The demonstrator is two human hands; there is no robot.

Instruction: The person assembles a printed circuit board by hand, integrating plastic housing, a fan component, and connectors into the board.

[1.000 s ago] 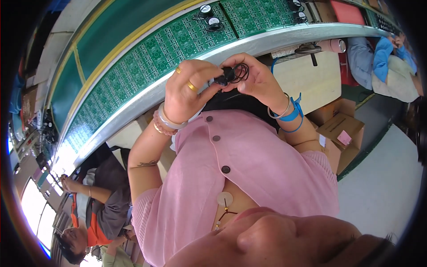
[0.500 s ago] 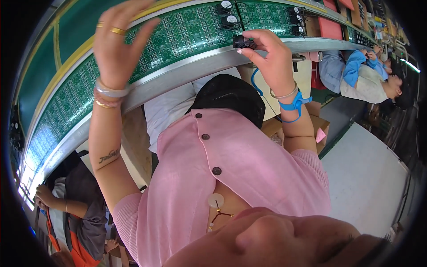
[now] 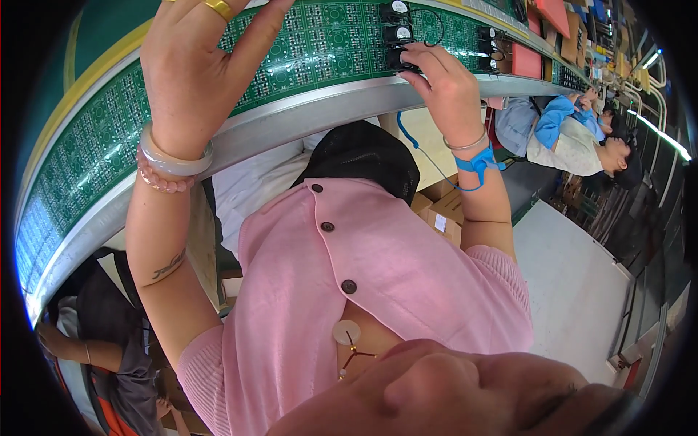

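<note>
My right hand (image 3: 449,87), with a blue wrist strap (image 3: 480,166), reaches over the near edge of a long row of green circuit boards (image 3: 313,43). Its thumb and fingers are closed on a small black wired buzzer (image 3: 395,58) that sits at the boards' near side. Two more black buzzers with white round tops (image 3: 400,33) stand in line beyond it, a thin black wire looping beside them. My left hand (image 3: 190,80), wearing a gold ring and bangles, is raised over the boards further left. Its thumb is stretched away from the fingers; the upper edge cuts off the fingertips.
A metal rail (image 3: 327,102) runs along the boards' near side. More black wired parts (image 3: 488,47) stand to the right, near a red-pink block (image 3: 526,61). Cardboard boxes (image 3: 445,211) lie below the rail. Other people (image 3: 582,138) sit right and lower left.
My right hand has brought the buzzer from above the rail down onto the boards, in line with the other two. My left hand has come nearer and its fingers now run out of view.
</note>
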